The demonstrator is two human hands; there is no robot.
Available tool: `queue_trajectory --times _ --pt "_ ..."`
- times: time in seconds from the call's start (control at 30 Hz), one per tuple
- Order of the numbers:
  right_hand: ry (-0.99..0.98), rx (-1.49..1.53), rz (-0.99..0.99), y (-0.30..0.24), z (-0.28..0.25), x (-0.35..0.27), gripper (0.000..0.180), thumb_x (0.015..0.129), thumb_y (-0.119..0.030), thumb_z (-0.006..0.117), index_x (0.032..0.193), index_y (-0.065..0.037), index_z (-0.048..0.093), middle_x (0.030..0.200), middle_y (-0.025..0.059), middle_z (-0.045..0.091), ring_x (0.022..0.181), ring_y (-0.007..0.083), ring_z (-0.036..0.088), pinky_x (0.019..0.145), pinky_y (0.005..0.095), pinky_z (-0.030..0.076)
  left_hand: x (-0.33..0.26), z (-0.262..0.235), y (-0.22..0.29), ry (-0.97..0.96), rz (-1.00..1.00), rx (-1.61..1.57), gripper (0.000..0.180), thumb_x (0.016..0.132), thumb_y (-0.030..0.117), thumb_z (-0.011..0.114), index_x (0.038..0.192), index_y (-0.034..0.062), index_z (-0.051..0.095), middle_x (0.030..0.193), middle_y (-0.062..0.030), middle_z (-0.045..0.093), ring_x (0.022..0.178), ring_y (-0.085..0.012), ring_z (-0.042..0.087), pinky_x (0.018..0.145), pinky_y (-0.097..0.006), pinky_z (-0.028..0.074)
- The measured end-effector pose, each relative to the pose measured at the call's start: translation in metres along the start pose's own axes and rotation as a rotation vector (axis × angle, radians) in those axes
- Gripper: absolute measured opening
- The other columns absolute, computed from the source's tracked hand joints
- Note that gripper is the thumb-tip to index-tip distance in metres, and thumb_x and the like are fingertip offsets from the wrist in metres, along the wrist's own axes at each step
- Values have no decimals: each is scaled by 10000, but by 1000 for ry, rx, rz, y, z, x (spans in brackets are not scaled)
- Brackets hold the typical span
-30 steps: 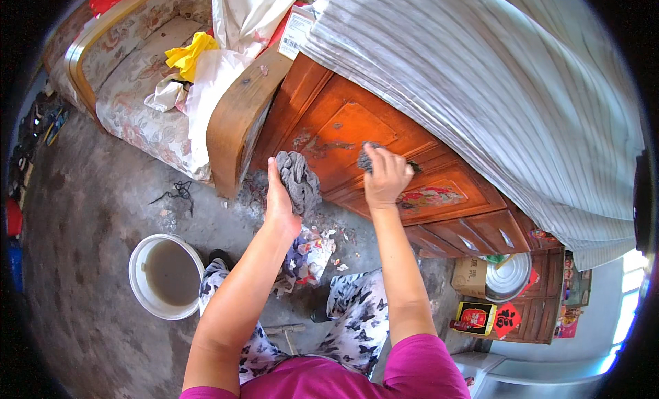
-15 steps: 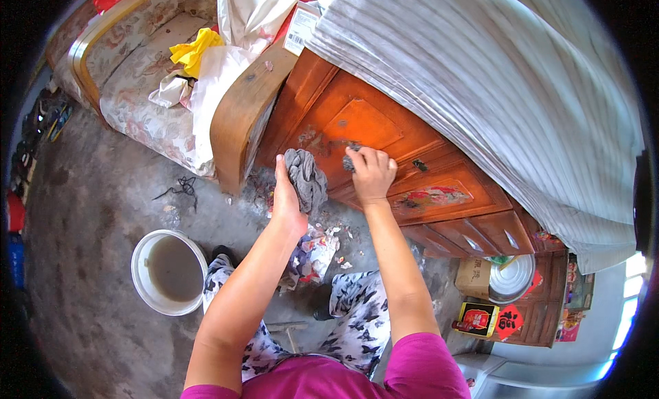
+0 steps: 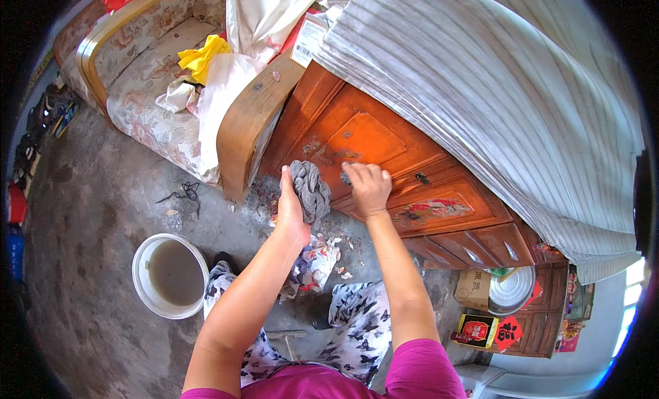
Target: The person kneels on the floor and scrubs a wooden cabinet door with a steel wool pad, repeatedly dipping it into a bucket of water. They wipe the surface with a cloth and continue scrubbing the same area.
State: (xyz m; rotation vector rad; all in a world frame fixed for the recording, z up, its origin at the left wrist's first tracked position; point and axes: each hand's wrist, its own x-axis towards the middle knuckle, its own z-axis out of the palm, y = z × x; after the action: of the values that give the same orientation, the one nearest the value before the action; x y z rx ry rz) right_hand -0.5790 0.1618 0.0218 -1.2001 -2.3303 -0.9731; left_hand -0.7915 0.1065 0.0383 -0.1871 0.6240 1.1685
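Note:
My left hand (image 3: 291,212) holds a bunched grey cloth (image 3: 312,194) against its palm, thumb up, in front of the cabinet's lower left part. My right hand (image 3: 371,190) is closed round a small dark grey scouring pad (image 3: 345,178), mostly hidden behind the fingers. It is at the face of a reddish-brown wooden cabinet (image 3: 367,134); I cannot tell whether the pad touches the wood. Pale scuffed patches and paper remnants mark the door near the pad. On the panel to the right, a torn coloured picture (image 3: 436,208) still sticks.
A white bucket (image 3: 141,289) of murky water stands on the concrete floor at left. Scraps of torn paper (image 3: 317,261) lie below my hands. A floral sofa (image 3: 147,128) with a wooden arm adjoins the cabinet, and a striped sheet (image 3: 480,90) drapes over its top.
My right hand has shifted slightly down and left with the scouring pad. The left hand and cloth sit a little lower in the picture, and the whole view has tilted slightly.

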Motion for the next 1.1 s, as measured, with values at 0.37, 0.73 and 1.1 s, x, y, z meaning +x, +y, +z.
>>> queue_trajectory --times 0.37,0.73,1.1 --pt "165 -55 173 10 -23 35 433 727 -62 711 1088 -289 784 1028 -141 724 971 143 606 870 360 384 13 -10 8 -44 0 -45 533 1022 677 507 1112 198 724 1044 -12 747 942 -220 699 866 -376 565" --pt "254 -20 175 15 -42 51 351 732 -64 763 1025 -259 765 995 -103 722 935 147 620 826 371 380 10 -15 -2 23 23 17 579 1036 686 468 1207 186 703 1090 -15 736 981 -204 704 875 -378 564" --pt "218 62 161 12 -32 56 352 737 -49 738 1013 -265 774 959 -110 712 936 145 625 846 364 369 18 -10 -16 2 -13 -29 530 1042 665 473 1116 204 723 1040 -2 745 945 -208 696 879 -384 560"
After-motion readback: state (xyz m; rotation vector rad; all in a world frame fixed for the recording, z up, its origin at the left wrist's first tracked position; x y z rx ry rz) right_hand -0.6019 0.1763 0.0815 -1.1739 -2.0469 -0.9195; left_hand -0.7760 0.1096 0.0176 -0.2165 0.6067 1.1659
